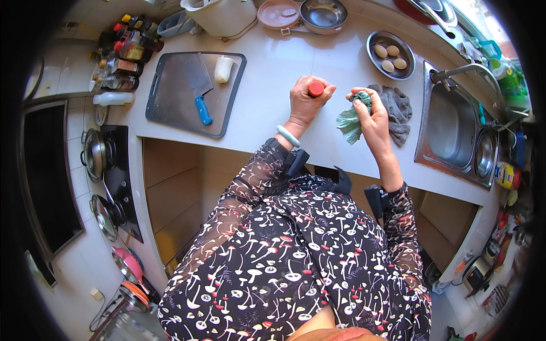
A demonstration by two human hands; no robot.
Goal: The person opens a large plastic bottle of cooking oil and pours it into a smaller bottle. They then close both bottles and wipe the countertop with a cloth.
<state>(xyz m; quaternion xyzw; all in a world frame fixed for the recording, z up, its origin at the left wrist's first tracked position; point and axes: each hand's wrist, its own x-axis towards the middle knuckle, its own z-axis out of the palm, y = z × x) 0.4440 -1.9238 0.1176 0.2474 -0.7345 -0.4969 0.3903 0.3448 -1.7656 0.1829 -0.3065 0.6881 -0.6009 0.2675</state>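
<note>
My left hand (pixel 305 102) is wrapped around a bottle whose red cap (pixel 316 88) shows above the fingers; most of its body is hidden by the hand. A crumpled green cloth (pixel 350 123) hangs from my right hand (pixel 373 117), pinched between thumb and fingers. Just beyond that hand a grey towel (pixel 394 113) lies bunched on the white countertop (pixel 277 55). Left of both hands, a cleaver with a blue handle (pixel 203 110) rests on a dark-rimmed cutting board (pixel 170 102), beside a short white cylindrical piece of food (pixel 223 70).
A metal bowl (pixel 371 64) holds several eggs (pixel 387 66), near the steel sink (pixel 452 123) at right. Sauce bottles (pixel 128 51) crowd the back left. A pink plate (pixel 277 15) and a steel bowl (pixel 323 15) stand at the back. A covered pot (pixel 94 155) sits on the hob at left.
</note>
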